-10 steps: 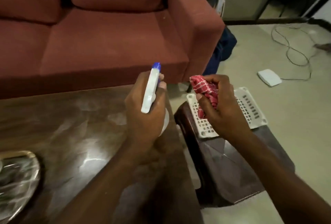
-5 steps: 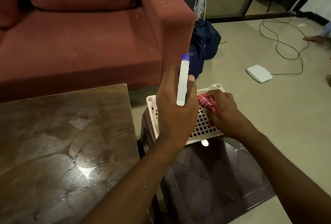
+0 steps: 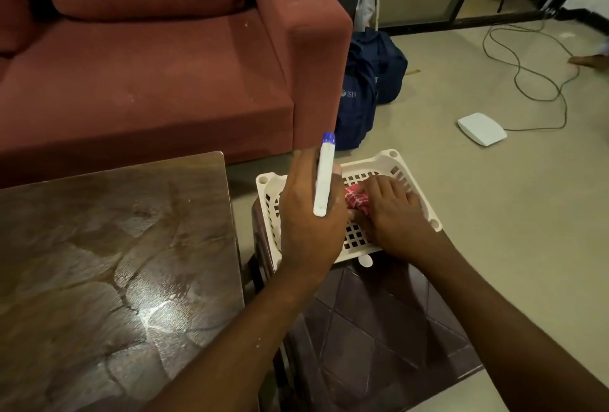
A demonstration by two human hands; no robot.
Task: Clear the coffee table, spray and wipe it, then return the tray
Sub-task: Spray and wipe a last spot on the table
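- Fingers (image 3: 370, 186) of the right hand (image 3: 392, 217) clutched the red cloth (image 3: 357, 200) inside the white basket (image 3: 408, 174); the left hand (image 3: 309, 227) gripped the spray bottle (image 3: 324, 177) upright over the basket's left side.
- Left of the basket lay the streaky counter (image 3: 115, 263) (tray out of view).
- Risk: the basket sat at the far end of the dark stool (image 3: 379, 329), so a hard push might tip it off.

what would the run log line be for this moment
left hand: grips spray bottle | right hand: holds red cloth in white basket | white basket: on dark stool | coffee table: streaked
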